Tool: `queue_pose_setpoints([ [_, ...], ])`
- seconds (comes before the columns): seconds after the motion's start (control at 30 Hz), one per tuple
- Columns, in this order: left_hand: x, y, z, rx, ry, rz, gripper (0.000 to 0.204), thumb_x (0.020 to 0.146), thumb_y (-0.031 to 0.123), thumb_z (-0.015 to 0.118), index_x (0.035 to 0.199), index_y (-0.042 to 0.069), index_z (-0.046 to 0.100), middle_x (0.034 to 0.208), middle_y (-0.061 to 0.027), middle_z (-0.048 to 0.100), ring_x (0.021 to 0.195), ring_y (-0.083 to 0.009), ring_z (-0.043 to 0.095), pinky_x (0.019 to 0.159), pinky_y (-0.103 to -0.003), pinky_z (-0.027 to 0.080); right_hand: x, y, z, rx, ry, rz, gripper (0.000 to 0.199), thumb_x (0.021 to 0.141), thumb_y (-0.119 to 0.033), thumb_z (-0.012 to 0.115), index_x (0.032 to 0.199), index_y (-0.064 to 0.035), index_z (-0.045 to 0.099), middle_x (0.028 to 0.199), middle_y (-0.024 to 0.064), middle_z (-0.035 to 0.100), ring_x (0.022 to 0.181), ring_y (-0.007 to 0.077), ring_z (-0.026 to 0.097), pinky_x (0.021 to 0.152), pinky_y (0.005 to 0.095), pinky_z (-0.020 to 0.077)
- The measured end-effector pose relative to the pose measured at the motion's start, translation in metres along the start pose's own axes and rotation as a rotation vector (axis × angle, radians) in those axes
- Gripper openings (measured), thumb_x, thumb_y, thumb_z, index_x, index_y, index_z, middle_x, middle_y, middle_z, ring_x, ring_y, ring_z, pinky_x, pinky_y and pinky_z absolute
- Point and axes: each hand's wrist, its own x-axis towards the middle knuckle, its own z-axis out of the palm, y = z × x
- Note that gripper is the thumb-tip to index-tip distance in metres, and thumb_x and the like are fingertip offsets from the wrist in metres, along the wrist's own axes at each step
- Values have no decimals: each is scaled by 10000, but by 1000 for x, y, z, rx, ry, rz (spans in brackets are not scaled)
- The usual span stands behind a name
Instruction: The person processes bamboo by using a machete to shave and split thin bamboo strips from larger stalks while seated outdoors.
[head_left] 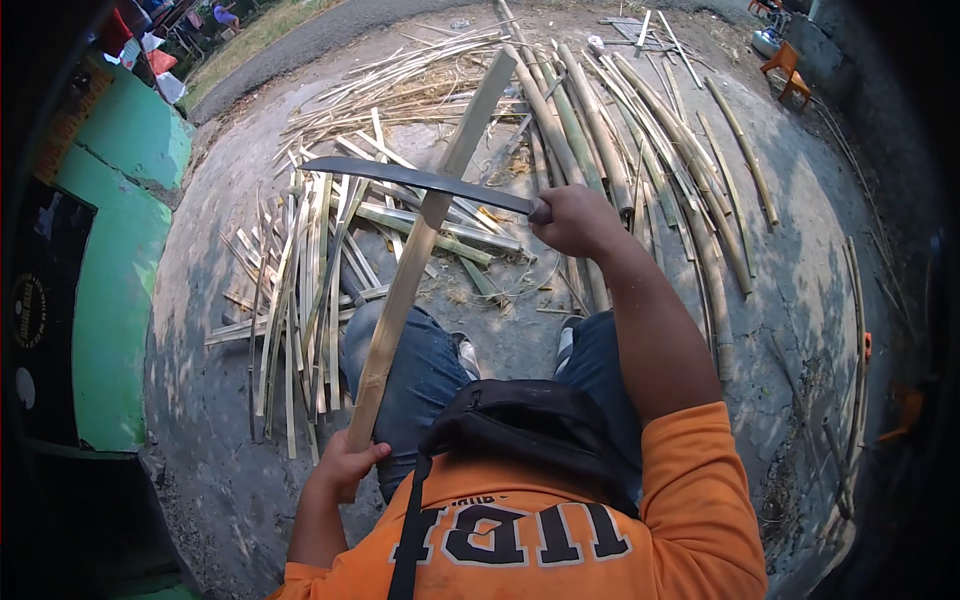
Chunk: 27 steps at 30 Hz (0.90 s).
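Note:
My left hand (pixel 345 466) grips the near end of a long split bamboo slat (pixel 425 235) that runs away from me up the middle of the view. My right hand (pixel 575 220) holds the handle of a long dark machete (pixel 415 180). The blade lies crosswise against the slat about halfway along it, its tip pointing left. My knees in blue jeans (pixel 415 370) sit below the slat, and a black bag (pixel 520 420) hangs at my chest.
Cut bamboo strips (pixel 300 290) lie piled on the concrete ground at my left. Whole bamboo poles (pixel 640 150) lie at the front and right. A green wall (pixel 115 280) stands at far left. An orange chair (pixel 788 70) stands at far right.

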Motion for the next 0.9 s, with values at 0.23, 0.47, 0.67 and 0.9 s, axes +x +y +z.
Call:
queue_pose_setpoints([
  [0.23,4,-4,-1,11,7,14,395,829,319,930,896,52,647,676,3,599,568,-120,566,507,-306,436,0,4,2,-4,-40,-93,279,846,-349,789,914,-83,739,884,186,734,892,420,700,797,522,543],
  [0.47,4,-7,-1,-19,-9,9,361,835,292,922,884,58,652,688,4,609,583,-115,572,521,-300,437,-5,-3,-5,-55,65,-149,225,876,-326,680,888,-115,758,884,176,744,890,397,722,800,522,574],
  [0.67,3,-9,0,-3,10,63,326,852,273,903,874,65,653,682,11,607,587,-110,571,529,-299,438,-9,-18,14,-71,185,-381,228,884,-345,663,814,-137,726,772,154,717,769,389,716,732,516,574],
  [0.9,-3,-2,3,-30,6,40,343,854,280,910,829,66,644,732,30,605,654,-93,532,580,-302,411,-12,-34,16,-170,51,-455,276,881,-379,679,775,-127,719,753,147,717,755,383,722,720,505,581],
])
